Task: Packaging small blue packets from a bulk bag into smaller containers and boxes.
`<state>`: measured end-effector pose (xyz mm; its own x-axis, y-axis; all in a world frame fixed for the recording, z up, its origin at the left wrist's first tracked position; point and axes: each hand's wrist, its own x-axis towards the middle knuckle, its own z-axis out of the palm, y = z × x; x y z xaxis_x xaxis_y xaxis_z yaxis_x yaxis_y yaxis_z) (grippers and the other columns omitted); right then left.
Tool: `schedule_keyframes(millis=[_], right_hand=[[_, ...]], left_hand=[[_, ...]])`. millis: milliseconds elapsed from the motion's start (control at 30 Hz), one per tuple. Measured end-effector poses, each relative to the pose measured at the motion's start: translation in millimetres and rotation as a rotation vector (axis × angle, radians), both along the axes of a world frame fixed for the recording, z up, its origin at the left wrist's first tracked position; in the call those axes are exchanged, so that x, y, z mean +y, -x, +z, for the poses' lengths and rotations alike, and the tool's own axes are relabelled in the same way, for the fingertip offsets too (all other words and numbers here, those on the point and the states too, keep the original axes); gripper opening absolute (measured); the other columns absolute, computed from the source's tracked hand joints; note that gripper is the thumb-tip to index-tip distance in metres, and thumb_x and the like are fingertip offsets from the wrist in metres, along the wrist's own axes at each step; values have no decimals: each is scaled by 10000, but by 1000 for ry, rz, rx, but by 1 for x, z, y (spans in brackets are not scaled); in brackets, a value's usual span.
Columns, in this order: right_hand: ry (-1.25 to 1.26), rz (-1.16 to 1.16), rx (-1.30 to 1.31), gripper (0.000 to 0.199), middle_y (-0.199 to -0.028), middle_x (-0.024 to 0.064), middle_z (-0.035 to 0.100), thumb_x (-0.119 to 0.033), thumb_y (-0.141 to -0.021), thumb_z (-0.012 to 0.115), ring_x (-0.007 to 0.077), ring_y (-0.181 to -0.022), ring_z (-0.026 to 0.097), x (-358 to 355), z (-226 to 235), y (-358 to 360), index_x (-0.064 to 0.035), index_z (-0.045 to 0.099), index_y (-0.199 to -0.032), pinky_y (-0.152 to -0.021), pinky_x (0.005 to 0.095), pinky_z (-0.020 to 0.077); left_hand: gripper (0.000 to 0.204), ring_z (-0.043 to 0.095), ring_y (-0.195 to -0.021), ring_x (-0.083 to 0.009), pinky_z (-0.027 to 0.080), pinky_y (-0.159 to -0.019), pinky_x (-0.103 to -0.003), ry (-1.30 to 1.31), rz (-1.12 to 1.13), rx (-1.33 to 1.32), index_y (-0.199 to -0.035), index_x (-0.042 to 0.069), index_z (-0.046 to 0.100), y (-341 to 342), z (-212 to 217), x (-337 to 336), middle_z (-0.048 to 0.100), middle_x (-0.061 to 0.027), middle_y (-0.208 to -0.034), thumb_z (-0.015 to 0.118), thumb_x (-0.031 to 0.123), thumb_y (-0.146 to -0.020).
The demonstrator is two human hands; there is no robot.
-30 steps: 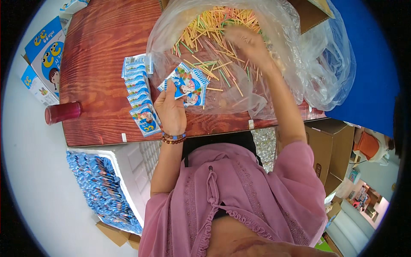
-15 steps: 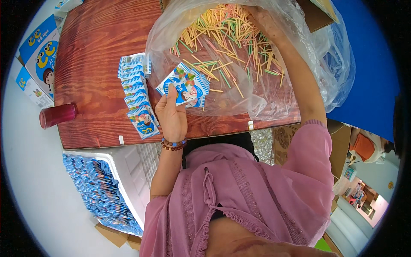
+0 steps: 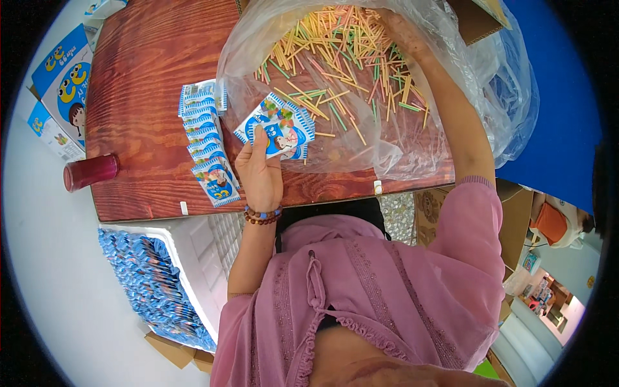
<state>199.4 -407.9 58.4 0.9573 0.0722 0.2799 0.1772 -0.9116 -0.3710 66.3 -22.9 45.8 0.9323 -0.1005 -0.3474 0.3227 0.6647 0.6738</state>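
My left hand [image 3: 259, 174] is closed on a few small blue-and-white printed packets [image 3: 282, 134], fanned out, with the thumb pressed on top. They are over the near edge of a clear plastic bag [image 3: 240, 77] spread on the table. Thin pastel sticks [image 3: 335, 48] in yellow, green and pink lie in a loose heap in the bag. At the heap's far right side my right hand [image 3: 405, 37] reaches inside the bag; its fingertips are not clear among the sticks and plastic. Left of the bag, an overlapping row of similar packets [image 3: 207, 138] rests on the wood.
The wooden table [image 3: 145, 84] has a red-tinted cup [image 3: 91, 172] lying at its left edge. Printed cartons [image 3: 69, 87] stand beyond it. Below, a white foam box [image 3: 175, 258] holds many blue packets [image 3: 151, 280]. An open cardboard box [image 3: 474, 22] sits at the far right.
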Motion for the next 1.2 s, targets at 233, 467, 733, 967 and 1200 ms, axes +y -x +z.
schedule_keyframes(millis=[233, 467, 733, 967, 1200], right_hand=[[341, 168, -158, 498, -1066, 144, 663, -141, -952, 488, 279, -972, 614, -12, -53, -9, 11, 352, -1406, -893, 343, 460], [-347, -66, 179, 312, -1086, 184, 650, -152, -965, 507, 239, -997, 618, 69, 4, 44, -7, 534, -1240, -884, 337, 456], [-884, -45, 288, 259, -1038, 101, 686, -153, -971, 500, 161, -988, 632, 64, -9, 57, 56, 580, -1102, -872, 296, 481], [-1215, -161, 120, 251, -1069, 84, 670, -166, -966, 523, 148, -993, 595, 107, -33, 97, 1, 561, -1149, -900, 294, 452], [-644, -178, 30, 227, -1047, 102, 633, -173, -964, 525, 187, -990, 577, 117, -61, 116, 0, 549, -1110, -911, 318, 423]], left_hand=[[171, 660, -921, -155, 551, -805, -323, 21, 7, 0, -1035, 2, 646, 4, -3, 0, 679, -82, -1037, 582, 137, -953], [164, 656, -949, -160, 549, -827, -325, 57, -5, 0, -1038, 2, 644, 10, 1, -2, 673, -85, -1059, 576, 125, -954], [186, 654, -956, -163, 538, -823, -332, 62, -27, -14, -1053, 2, 641, 16, 7, -3, 677, -79, -1055, 575, 147, -958], [201, 654, -954, -165, 532, -824, -332, 64, -34, -7, -1078, 0, 632, 19, 4, -3, 675, -77, -1063, 580, 151, -956], [195, 649, -962, -166, 533, -821, -344, 60, -46, 1, -1086, 13, 626, 18, 1, -4, 672, -70, -1065, 587, 148, -951]])
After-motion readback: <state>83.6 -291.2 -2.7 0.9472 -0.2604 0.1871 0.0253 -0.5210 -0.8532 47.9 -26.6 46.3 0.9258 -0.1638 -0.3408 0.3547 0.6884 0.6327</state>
